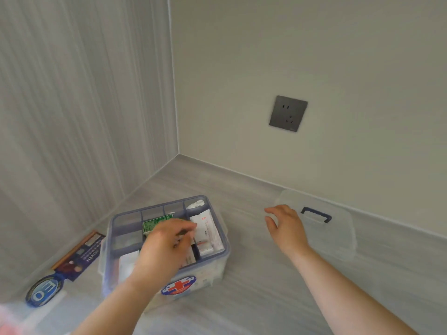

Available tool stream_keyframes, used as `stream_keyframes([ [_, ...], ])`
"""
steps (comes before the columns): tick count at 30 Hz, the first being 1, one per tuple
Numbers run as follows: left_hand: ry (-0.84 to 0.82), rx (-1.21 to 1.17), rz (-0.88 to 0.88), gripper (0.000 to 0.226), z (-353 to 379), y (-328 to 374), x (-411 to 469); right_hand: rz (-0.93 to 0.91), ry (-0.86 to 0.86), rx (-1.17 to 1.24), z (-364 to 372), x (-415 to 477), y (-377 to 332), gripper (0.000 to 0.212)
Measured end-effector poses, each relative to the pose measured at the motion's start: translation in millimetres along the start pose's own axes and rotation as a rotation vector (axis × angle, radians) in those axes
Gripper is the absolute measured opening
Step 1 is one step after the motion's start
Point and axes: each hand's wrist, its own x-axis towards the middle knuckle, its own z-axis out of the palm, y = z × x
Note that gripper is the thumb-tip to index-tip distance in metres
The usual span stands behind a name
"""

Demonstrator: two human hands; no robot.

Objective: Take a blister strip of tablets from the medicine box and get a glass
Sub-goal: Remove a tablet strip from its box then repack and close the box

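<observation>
The medicine box (pixel 167 240) — clear plastic with a blue rim and a red cross sticker on its front wall — stands open on the grey counter (pixel 254 286), toward the counter's back left corner; its top tray is split into compartments holding a green packet (pixel 154 222), white folded packets (pixel 208 228) and a crumpled white item (pixel 197 203) in the far right compartment; the left hand (pixel 167 245) reaches down into the middle of the tray, fingers curled together over the contents, though blur hides whether they grip anything; no blister strip can be told apart there; the right hand (pixel 285 228) hovers above the counter, fingers spread and empty, just in front of the clear lid (pixel 338 235) — it lies flat by the back edge, its dark blue handle (pixel 315 213) up; a dark flat packet (pixel 79 255) lies along the left edge beside the box; a grey wall socket (pixel 287 113) sits on the back wall.
</observation>
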Motion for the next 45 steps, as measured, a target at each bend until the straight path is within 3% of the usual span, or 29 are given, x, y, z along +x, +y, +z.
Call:
stream_keyframes([
  [5, -0.167, 0.113, 0.199, 0.028, 50.3, 33.2, 27.4, 0.2, 0.002, -0.108, -32.0, 20.9, 80.6, 0.034],
  [11, -0.243, 0.425, 0.138, 0.04, 90.4, 31.6, 57.0, 0.247, -0.045, -0.283, -41.8, 60.7, 135.2, 0.043],
  [17, -0.262, 0.474, 0.094, 0.065, 95.1, 29.7, 56.9, 0.193, -0.066, -0.381, -35.1, 86.1, 152.1, 0.032],
  [21, -0.268, 0.483, 0.102, 0.059, 93.2, 33.5, 58.4, 0.234, -0.087, -0.24, -30.5, 84.8, 154.3, 0.029],
  [24, -0.299, 0.496, 0.092, 0.037, 93.5, 33.2, 59.2, 0.242, -0.077, -0.213, -32.4, 79.6, 152.0, 0.027],
  [28, -0.312, 0.412, 0.101, 0.035, 88.3, 35.6, 58.7, 0.215, -0.034, -0.191, -51.7, 70.0, 137.0, 0.024],
  [32, -0.161, 0.091, 0.157, 0.029, 61.0, 33.6, 45.4, 0.113, 0.073, -0.161, -82.1, 55.5, 104.2, 0.02],
  [36, 0.006, 0.024, 0.085, 0.03, 15.2, 12.8, 17.8, -0.067, 0.11, -0.078, -103.8, 41.0, 49.9, 0.017],
  [42, 0.219, 0.102, -0.236, 0.035, -34.9, -40.6, -24.6, -0.367, -0.037, -0.098, -85.3, 23.5, -48.1, 0.011],
  [45, 0.308, -0.018, -0.436, 0.04, -46.2, -65.9, -37.3, -0.49, -0.076, -0.117, -61.5, 15.0, -91.5, 0.016],
])
